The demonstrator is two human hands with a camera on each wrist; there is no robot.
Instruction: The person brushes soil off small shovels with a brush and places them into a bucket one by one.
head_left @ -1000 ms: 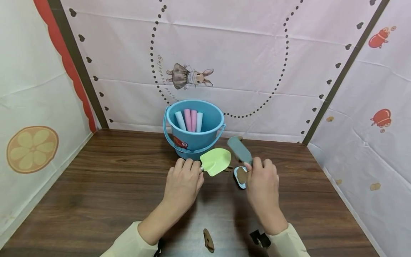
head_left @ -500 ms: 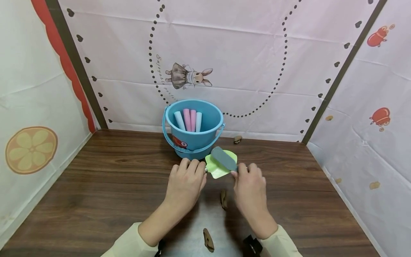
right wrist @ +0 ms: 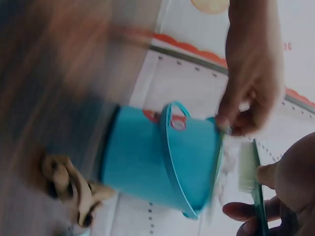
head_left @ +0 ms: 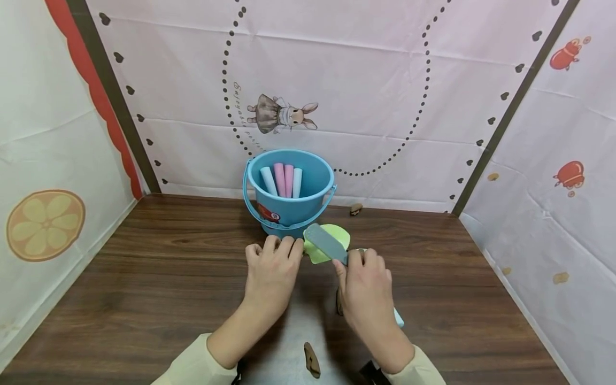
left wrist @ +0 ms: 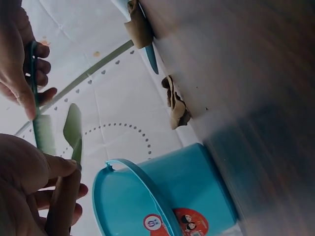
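My left hand grips the short handle of a light green toy trowel, its blade pointing right, in front of the bucket. My right hand holds a grey-green brush by its handle. In the head view the brush lies across the trowel's blade. Pale bristles show along one side of the brush in the right wrist view. I cannot tell whether they touch the blade. A brown curled piece is partly hidden behind my right hand. Another brown piece lies near the front.
A blue bucket with a handle stands at the back, holding several pink and pale blue sticks. A small brown piece sits right of it. Something light blue peeks out beside my right hand. Printed cloth walls enclose the wooden table.
My right hand has moved left, bringing the brush from the trowel's right side over its blade, then further left. The trowel has shifted slightly right and back. The light-blue-rimmed item is now mostly hidden.
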